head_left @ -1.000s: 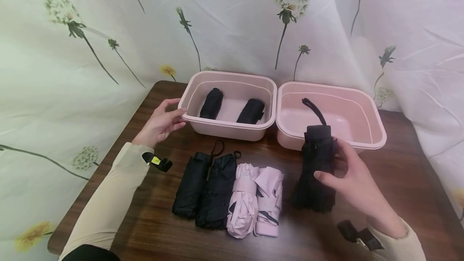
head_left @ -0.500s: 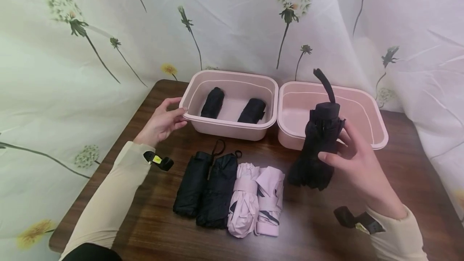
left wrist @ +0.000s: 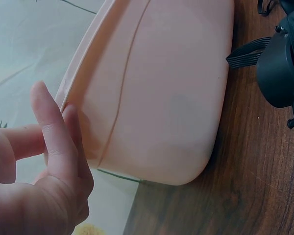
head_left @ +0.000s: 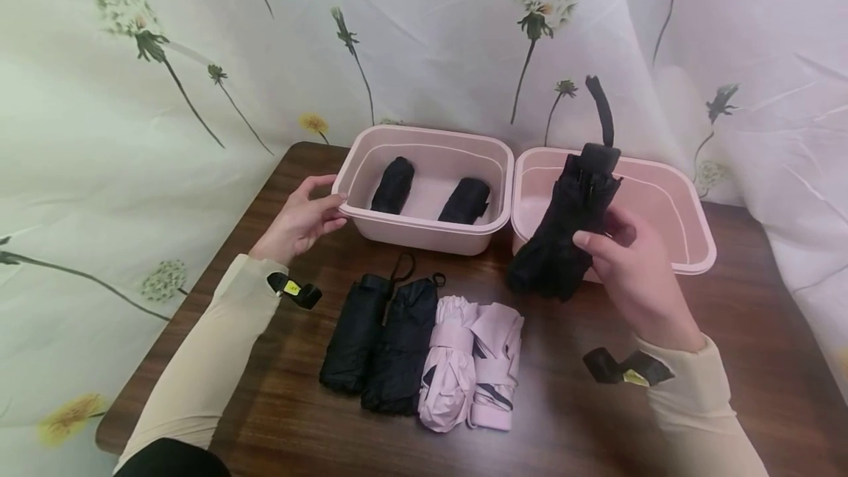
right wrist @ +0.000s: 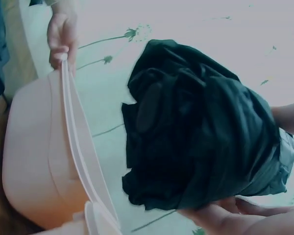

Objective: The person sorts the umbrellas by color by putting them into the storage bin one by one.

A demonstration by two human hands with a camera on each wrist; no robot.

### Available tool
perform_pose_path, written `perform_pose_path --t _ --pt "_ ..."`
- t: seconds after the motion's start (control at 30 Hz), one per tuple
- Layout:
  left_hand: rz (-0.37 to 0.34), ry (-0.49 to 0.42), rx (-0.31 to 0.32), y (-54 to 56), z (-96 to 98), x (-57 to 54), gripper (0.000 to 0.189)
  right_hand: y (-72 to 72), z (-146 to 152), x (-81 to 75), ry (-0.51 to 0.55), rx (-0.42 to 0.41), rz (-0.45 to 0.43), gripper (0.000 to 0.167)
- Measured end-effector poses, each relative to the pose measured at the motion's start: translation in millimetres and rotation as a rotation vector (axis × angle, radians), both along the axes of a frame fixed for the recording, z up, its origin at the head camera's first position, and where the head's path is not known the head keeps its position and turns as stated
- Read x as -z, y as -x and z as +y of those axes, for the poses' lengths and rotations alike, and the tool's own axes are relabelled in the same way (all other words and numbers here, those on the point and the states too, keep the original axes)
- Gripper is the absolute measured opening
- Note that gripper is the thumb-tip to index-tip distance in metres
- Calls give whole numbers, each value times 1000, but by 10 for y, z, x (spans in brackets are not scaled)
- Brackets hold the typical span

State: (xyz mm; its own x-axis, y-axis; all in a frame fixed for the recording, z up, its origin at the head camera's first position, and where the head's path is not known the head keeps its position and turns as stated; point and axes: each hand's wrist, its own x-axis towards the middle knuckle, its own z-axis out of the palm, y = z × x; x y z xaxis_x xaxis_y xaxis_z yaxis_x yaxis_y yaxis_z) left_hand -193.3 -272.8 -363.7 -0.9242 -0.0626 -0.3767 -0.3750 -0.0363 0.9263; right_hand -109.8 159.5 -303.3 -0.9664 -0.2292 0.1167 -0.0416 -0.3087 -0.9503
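Observation:
A folded black umbrella with a wrist strap is held up by my right hand, thumb on the near side. It overlaps the front of the right pink bin in the head view. The right wrist view shows its gathered fabric end close up. At the left, my left hand pinches the rim of the left pink bin, its thumb and fingers also visible in the left wrist view. Inside that bin lie two black folded umbrellas, one to the left and one to the right.
On the brown wooden table, two black folded umbrellas, the outer one and the inner one, lie beside two pink ones, one rolled and one strapped. A dandelion-print cloth hangs behind the bins.
My right hand has raised the black umbrella and carried it toward the bins, tilting its fabric end to the left. My left hand stays on the left bin's rim.

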Motion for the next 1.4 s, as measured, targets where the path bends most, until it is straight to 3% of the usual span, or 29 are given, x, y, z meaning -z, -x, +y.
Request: perform_pose_path --t 0.23,0.4,0.63,1.03,1.4 --pt "5 -1 -4 12 4 10 61 154 -117 -12 228 -43 -42 54" --pt "6 8 -3 8 2 9 61 260 -220 -5 324 -39 -44 48" --pt "6 1 -5 13 -6 17 60 412 -384 27 261 20 -80 32" --pt "16 -10 -3 7 -10 26 57 614 -693 90 156 57 -154 37" --pt "18 -24 7 -8 -14 21 59 744 -959 149 24 97 -254 78"
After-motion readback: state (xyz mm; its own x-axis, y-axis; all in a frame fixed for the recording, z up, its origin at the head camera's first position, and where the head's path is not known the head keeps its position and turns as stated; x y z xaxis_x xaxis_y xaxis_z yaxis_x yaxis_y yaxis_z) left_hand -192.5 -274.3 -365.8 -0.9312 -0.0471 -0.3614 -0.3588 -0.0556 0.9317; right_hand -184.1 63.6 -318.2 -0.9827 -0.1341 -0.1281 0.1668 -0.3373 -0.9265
